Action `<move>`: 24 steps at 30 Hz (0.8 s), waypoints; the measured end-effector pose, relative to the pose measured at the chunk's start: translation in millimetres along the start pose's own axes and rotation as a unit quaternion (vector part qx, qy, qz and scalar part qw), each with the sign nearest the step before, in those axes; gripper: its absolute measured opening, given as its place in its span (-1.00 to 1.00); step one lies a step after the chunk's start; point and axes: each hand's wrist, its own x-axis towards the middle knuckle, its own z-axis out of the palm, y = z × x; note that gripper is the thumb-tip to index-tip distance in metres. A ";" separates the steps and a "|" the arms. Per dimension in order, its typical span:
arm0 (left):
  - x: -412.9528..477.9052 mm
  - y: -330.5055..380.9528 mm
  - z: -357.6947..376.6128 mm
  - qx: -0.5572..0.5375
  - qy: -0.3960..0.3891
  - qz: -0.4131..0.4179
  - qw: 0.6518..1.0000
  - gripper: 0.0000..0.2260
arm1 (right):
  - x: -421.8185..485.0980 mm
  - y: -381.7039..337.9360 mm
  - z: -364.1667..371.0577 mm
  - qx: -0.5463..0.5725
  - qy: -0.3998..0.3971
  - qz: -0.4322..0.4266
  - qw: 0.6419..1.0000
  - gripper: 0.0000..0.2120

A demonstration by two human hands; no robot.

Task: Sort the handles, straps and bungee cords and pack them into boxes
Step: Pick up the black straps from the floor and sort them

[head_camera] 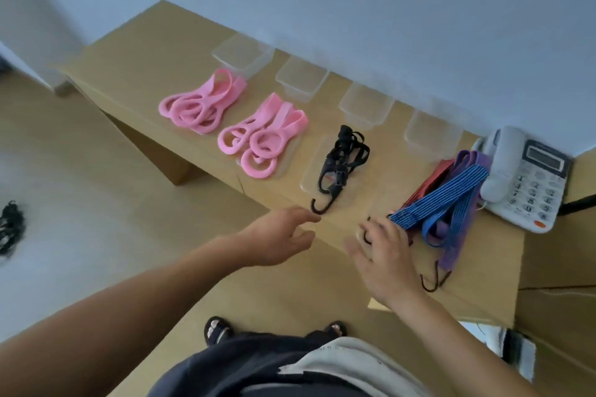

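Right now the left hand [277,235] is hovering, fingers spread and holding nothing, just short of the black straps [342,161] on the cardboard top [145,51]. The right hand [383,255] is resting on the near end of the bungee cords [451,196] beside the telephone [522,177]; whether it is gripping them I cannot tell. Pink handles [200,106] are lying in two piles.

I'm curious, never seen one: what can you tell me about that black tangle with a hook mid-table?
The black strap bundle is thin dark webbing bunched loosely, with plastic-looking buckles and a curved hook at its near end. It lies on a clear flat lid between pink handles and coloured cords; no hand touches it.
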 end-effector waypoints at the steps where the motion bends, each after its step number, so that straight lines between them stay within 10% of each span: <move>1: -21.7 -19.8 -7.2 -0.043 0.021 -0.023 0.999 -0.66 | 0.9 -24.3 7.5 0.034 -0.030 -0.011 0.999 -0.50; 7: -164.9 -137.5 -50.6 -0.385 0.198 -0.170 0.886 -0.83 | 16.7 -182.3 49.8 0.183 -0.200 -0.051 0.961 -0.68; 11: -249.8 -196.0 -64.2 -0.429 0.326 -0.244 0.806 -0.85 | 35.8 -280.5 83.2 0.222 -0.274 -0.059 0.934 -0.75; 24: -356.6 -323.0 -108.8 -0.119 0.347 -0.417 0.831 -0.63 | 105.6 -485.5 205.4 -0.064 -0.394 -0.414 0.818 -0.51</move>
